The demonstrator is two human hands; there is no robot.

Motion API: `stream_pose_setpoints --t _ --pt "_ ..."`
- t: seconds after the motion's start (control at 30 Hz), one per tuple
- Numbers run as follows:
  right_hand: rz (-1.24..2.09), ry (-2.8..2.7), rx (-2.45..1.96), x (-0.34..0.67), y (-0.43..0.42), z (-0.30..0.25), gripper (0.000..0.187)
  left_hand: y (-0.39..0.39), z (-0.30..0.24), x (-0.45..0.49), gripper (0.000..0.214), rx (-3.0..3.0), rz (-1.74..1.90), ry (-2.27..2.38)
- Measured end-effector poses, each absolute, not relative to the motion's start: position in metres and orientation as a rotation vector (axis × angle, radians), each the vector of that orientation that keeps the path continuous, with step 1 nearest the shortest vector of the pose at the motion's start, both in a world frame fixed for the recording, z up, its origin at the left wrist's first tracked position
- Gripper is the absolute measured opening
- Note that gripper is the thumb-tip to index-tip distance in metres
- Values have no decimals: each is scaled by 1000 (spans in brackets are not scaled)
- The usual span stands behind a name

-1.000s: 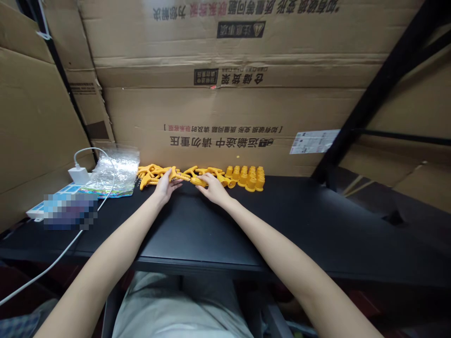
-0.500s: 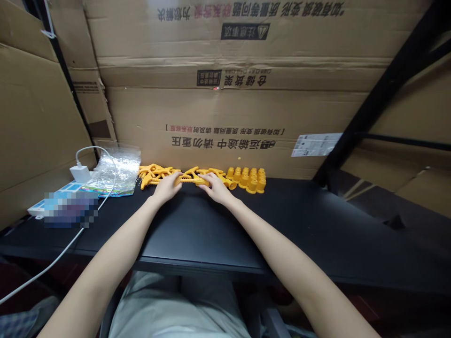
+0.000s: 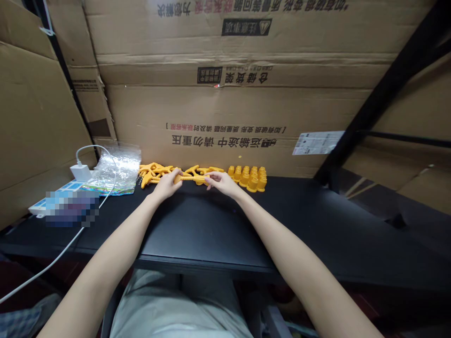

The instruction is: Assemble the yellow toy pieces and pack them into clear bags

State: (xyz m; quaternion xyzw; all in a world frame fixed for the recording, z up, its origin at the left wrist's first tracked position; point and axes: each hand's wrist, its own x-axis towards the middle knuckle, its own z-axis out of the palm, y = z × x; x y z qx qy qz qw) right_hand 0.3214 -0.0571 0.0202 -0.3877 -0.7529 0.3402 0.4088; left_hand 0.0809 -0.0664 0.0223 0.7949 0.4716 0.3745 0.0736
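Note:
My left hand (image 3: 169, 186) is closed around a yellow branched plastic piece with a ridged, screw-like stem (image 3: 189, 178), held level near the back of the black table. On the stem's right end, my right hand (image 3: 222, 183) has its fingers pinched and hides that end. More yellow branched plastic pieces (image 3: 151, 169) lie in a heap behind and to the left of my left hand. Beyond my right hand, several small yellow cup-shaped pieces (image 3: 252, 180) stand in rows.
A clear plastic bag (image 3: 118, 166) lies left of the heap. Beside it are a power strip (image 3: 72, 186) with a white charger (image 3: 81, 172), a white cable (image 3: 73, 240) and a blurred-out object (image 3: 71, 209). A cardboard wall (image 3: 225, 108) rises behind the black table (image 3: 200, 234).
My right hand has slid to the right along the yellow piece, covering the end that showed beyond it. My left hand has kept its hold in nearly the same place.

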Motion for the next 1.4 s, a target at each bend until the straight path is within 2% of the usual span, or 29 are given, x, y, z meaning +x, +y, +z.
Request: stream_pose_setpoints --t 0.2,0.43,0.6,0.7,0.77,0.87,0.93,1.03,1.27,1.4 --pt "972 -1703 -1145 311 -64 26 53 -66 21 81 18 2377 1122 1376" --pt "1143 -1826 -1050 317 -71 34 48 -66 21 81 15 2330 1112 1391" --pt "1148 -1613 -1268 310 -74 36 68 -70 23 86 15 2307 1146 1340" --pt "1157 -1574 -1311 308 -74 37 71 -71 25 88 13 2290 1158 1348" --pt "1195 -1596 -1284 311 -73 38 67 -71 25 88 13 2287 1171 1349" --pt "1237 -1651 -1119 318 -71 37 48 -70 25 87 12 2282 1183 1343" --pt "1222 -1677 -1024 320 -69 36 49 -70 26 86 12 2279 1180 1351" --pt "1190 -1675 -1047 318 -70 35 34 -71 26 86 13 2280 1179 1354" --pt "1191 -1561 -1246 308 -74 41 55 -73 29 89 14 2233 1215 1298" --pt "1257 -1624 -1143 317 -71 38 39 -74 30 88 19 2210 1209 1298"
